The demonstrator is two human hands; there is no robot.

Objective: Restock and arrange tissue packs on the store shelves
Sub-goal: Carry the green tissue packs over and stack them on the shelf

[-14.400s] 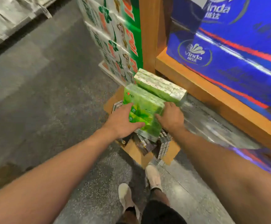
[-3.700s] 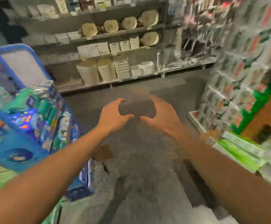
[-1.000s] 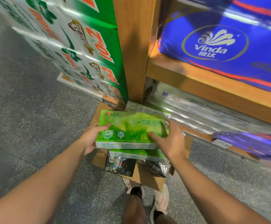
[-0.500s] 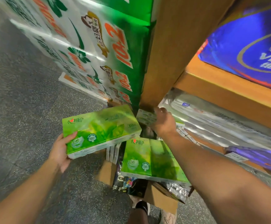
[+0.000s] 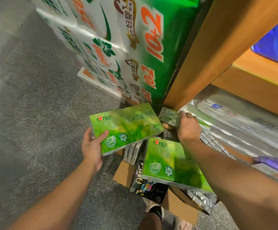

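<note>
the two hands had split up. a second before, both of them held one green tissue pack [image 5: 125, 128] on top of the pile. now the left hand [image 5: 91, 146] held that pack alone, thumb on its top face and fingers under its near end, lifted up and off to the left over the grey floor [image 5: 35, 113].

the right hand [image 5: 187, 128] had let go and reached in to the foot of the wooden shelf post [image 5: 217, 47]. its fingers were curled on a paler small pack [image 5: 168, 116] that sat right against the post. it looked like it was pulling or straightening that one.

with the top pack gone, a second green pack [image 5: 166, 163] showed, lying flat on the things in the cardboard box [image 5: 179, 208], partly under the right arm.

so the pile was being taken apart, one pack at a time. i think the held pack was about to go on a shelf, but none of the green packs were on one yet.
</note>
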